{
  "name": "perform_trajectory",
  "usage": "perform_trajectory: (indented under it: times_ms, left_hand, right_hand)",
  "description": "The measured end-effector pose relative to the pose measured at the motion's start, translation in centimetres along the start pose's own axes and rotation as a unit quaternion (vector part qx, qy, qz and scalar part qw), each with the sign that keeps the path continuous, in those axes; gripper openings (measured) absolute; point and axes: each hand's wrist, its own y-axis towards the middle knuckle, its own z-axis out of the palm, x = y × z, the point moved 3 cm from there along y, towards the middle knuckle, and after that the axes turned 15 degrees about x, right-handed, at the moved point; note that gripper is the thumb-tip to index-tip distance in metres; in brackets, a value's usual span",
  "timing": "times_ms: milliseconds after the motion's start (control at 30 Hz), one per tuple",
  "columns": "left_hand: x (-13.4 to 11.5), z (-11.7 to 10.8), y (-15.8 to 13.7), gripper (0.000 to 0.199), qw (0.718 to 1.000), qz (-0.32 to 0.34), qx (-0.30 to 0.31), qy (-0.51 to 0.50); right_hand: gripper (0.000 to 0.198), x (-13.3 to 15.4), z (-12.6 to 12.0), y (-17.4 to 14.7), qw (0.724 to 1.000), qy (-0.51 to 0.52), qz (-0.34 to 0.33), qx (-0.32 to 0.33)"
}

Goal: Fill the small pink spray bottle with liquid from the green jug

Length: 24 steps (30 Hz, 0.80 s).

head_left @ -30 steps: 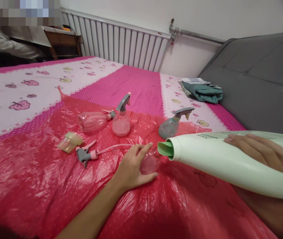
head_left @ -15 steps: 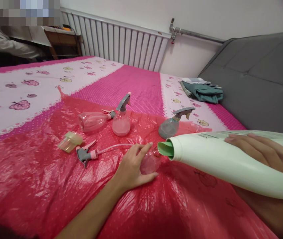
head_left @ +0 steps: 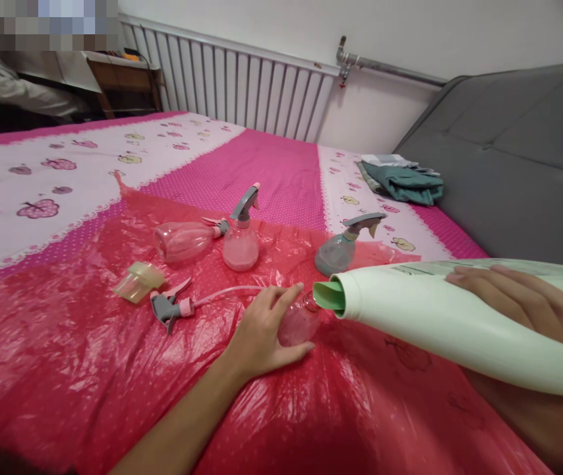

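My left hand (head_left: 264, 333) is wrapped round a small clear pink spray bottle (head_left: 301, 324) with its top off. My right hand (head_left: 519, 307) grips a large pale green detergent bottle (head_left: 424, 313), tilted almost level. The green spout (head_left: 328, 295) of that bottle is at the mouth of the spray bottle; whether liquid flows I cannot tell. Left of my left hand lies a grey and pink spray head (head_left: 170, 309) with a thin tube trailing toward the hand. A translucent yellowish cap (head_left: 139, 282) rests beside it.
Behind stand a pink spray bottle (head_left: 240, 245) and a grey one (head_left: 337, 254); another pink bottle (head_left: 185, 239) lies on its side. Red plastic sheeting (head_left: 88, 356) covers the near bed. Folded cloths (head_left: 403, 181) sit by the grey headboard (head_left: 513, 152). A person's sleeve (head_left: 14, 89) shows far left.
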Motion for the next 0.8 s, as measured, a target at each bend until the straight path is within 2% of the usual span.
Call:
perform_trajectory:
  times_ms: [200,400,500,633,800]
  left_hand:
    - [0.05,0.06,-0.04,0.089,1.000,0.007,-0.008,0.004]
    - [0.04,0.03,0.01,0.092,1.000,0.009,-0.009,0.008]
    - [0.06,0.00,0.05,0.091,1.000,0.011,-0.010,0.008]
    - [0.11,0.03,0.06,0.092,1.000,0.012,-0.011,0.010]
    - [0.16,0.01,0.02,0.090,1.000,0.007,-0.007,0.008]
  right_hand:
    - [0.048,-0.25,0.20,-0.10,1.000,0.006,0.020,0.018]
    - [0.043,-0.12,0.33,-0.10,1.000,0.005,0.025,0.005]
    - [0.040,-0.29,0.22,0.00,0.999,-0.002,0.043,0.026]
    - [0.041,0.00,-0.16,-0.01,1.000,-0.008,0.023,-0.003]
    - [0.036,0.66,-0.38,0.30,0.996,0.009,0.078,0.049]
